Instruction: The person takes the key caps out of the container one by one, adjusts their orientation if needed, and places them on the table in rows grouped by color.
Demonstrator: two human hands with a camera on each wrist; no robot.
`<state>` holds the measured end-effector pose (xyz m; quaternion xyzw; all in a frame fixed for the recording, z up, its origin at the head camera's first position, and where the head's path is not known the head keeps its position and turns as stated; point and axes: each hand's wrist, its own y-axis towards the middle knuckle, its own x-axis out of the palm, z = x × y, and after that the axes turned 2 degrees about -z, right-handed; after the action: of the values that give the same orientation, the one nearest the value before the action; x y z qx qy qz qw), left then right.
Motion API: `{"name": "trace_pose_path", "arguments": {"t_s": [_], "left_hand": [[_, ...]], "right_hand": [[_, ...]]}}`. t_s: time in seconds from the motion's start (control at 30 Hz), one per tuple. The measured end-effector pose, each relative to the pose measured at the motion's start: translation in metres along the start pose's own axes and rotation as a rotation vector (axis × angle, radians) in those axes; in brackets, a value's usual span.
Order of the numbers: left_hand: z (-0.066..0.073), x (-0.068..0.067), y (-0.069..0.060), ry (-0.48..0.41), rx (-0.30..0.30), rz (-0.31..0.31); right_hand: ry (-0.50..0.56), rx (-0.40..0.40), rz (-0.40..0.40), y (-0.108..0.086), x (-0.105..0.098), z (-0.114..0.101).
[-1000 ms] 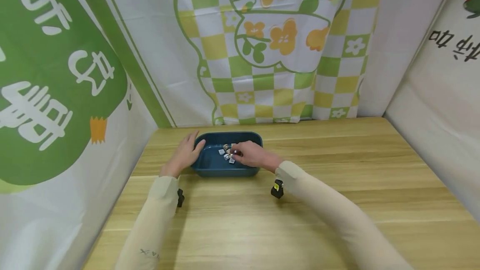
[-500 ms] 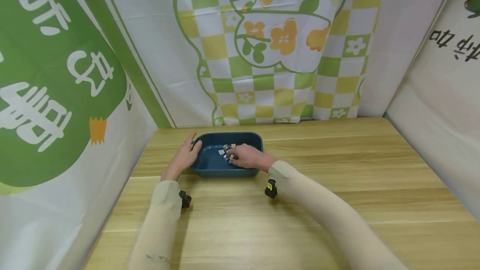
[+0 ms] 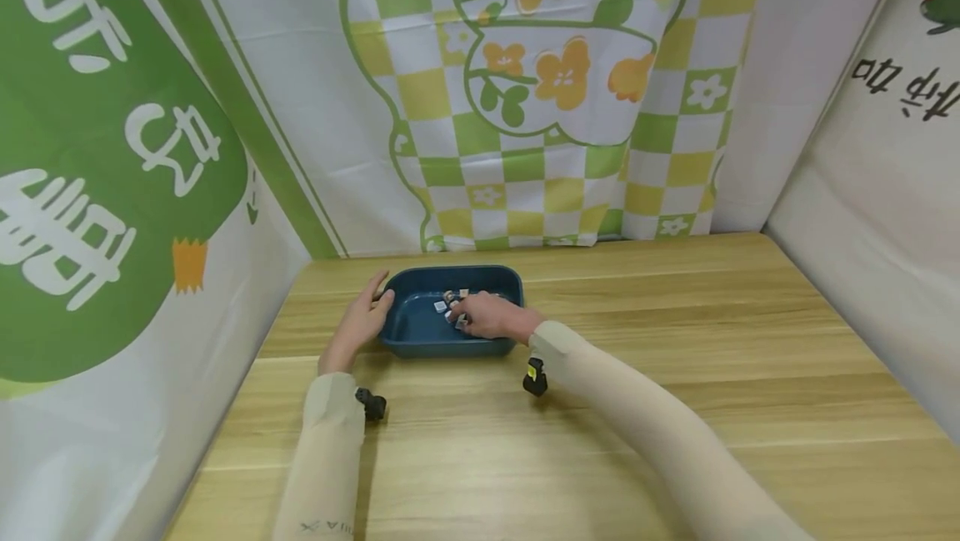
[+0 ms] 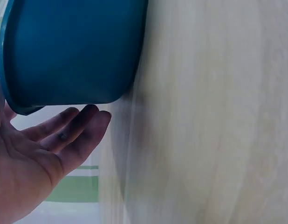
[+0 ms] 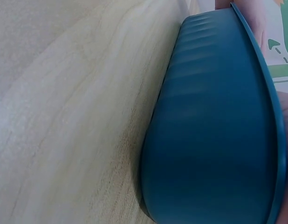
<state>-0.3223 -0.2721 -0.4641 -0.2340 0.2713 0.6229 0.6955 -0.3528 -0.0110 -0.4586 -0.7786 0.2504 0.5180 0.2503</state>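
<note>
A dark blue oblong tub (image 3: 416,324) stands on the wooden table, with several small whitish and tan blocks (image 3: 440,307) lying loose inside. My left hand (image 3: 360,323) holds the tub's left end. Its thumb is over the rim, and in the left wrist view its fingers (image 4: 81,130) reach along the outer wall with their tips against it. Over the right rim reaches my right hand (image 3: 491,315), its fingers bent down among the blocks. One small block (image 3: 462,322) shows between thumb and fingertips, partly hidden. The right wrist view shows only the tub's outer wall (image 5: 204,121) and parts of both hands.
The wooden table (image 3: 637,341) extends in front of the tub and to its right. Printed cloth hangs behind the table (image 3: 555,166) and along both sides. A small black device (image 3: 534,378) sits below the right wrist, another (image 3: 371,404) beside the left.
My right hand has shifted slightly left and down among the blocks. The left thumb has drawn back from inside the tub toward the rim. The tub has stayed nearly still.
</note>
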Motion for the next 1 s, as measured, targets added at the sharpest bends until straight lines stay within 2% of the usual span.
{"name": "trace_pose_path", "arguments": {"t_s": [0.23,0.7,0.87,1.0], "left_hand": [[-0.007,-0.003,-0.004,-0.036,-0.007,0.011],[-0.015,-0.004,-0.005,-0.078,-0.016,-0.025],[-0.014,-0.005,-0.007,-0.095,-0.036,-0.055],[-0.014,-0.006,-0.006,-0.145,-0.064,-0.097]], "right_hand": [[-0.01,-0.009,-0.013,0.004,0.001,0.0],[-0.049,0.007,-0.013,0.009,0.004,0.001],[-0.044,0.018,-0.01,0.01,0.004,0.002],[-0.026,0.038,-0.009,0.01,0.004,0.003]]}}
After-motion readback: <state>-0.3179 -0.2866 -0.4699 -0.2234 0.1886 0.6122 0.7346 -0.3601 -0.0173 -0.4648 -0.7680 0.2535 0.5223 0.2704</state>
